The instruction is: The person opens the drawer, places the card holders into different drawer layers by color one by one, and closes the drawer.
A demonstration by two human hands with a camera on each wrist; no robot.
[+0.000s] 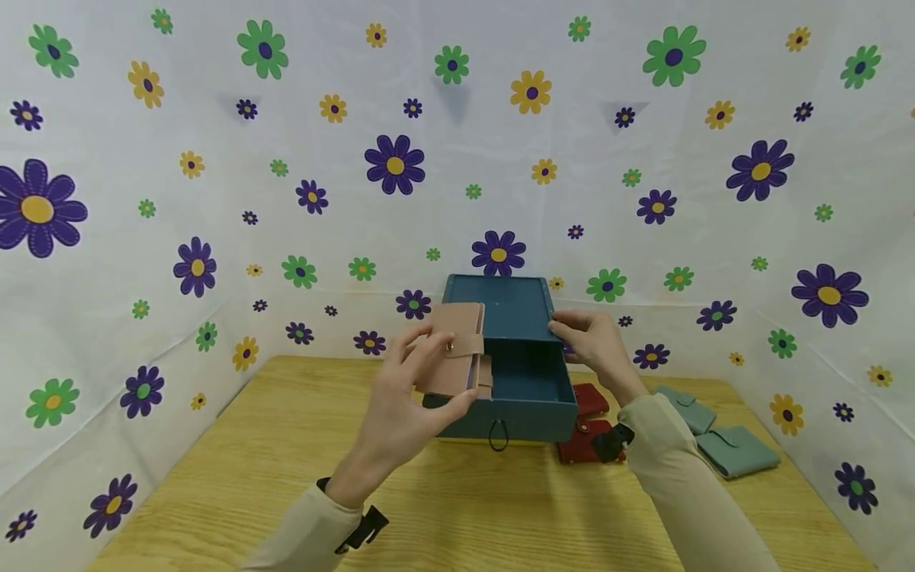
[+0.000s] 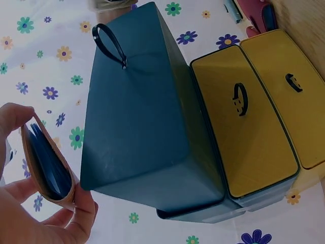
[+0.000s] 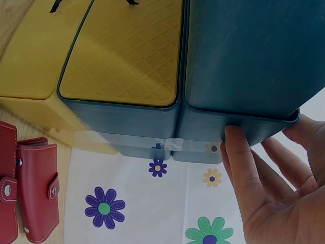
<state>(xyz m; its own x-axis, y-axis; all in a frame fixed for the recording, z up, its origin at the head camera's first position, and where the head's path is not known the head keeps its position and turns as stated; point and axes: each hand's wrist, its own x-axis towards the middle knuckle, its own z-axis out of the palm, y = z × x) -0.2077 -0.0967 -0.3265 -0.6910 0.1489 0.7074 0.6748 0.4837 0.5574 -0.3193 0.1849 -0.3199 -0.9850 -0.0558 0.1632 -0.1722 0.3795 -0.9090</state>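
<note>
My left hand [image 1: 400, 413] holds a pink card wallet [image 1: 457, 334] with a snap strap, between thumb and fingers. It is upright over the left side of the pulled-out blue drawer [image 1: 536, 419]. In the left wrist view, dark blue sleeves show inside the wallet [image 2: 50, 162], beside the drawer front with its black loop [image 2: 109, 46]. My right hand [image 1: 593, 345] pinches the front right top corner of the blue drawer cabinet [image 1: 500, 302]. In the right wrist view, its fingers lie along the cabinet's side wall [image 3: 203, 124]. The visible part of the drawer's floor is bare.
Below the blue drawer are yellow drawer fronts [image 2: 244, 122] with black loops. Red card wallets [image 1: 582, 441] lie right of the cabinet, by my right wrist. Green card wallets [image 1: 739, 451] lie farther right on the wooden table [image 1: 214, 461]. A flowered cloth [image 1: 322, 262] hangs behind.
</note>
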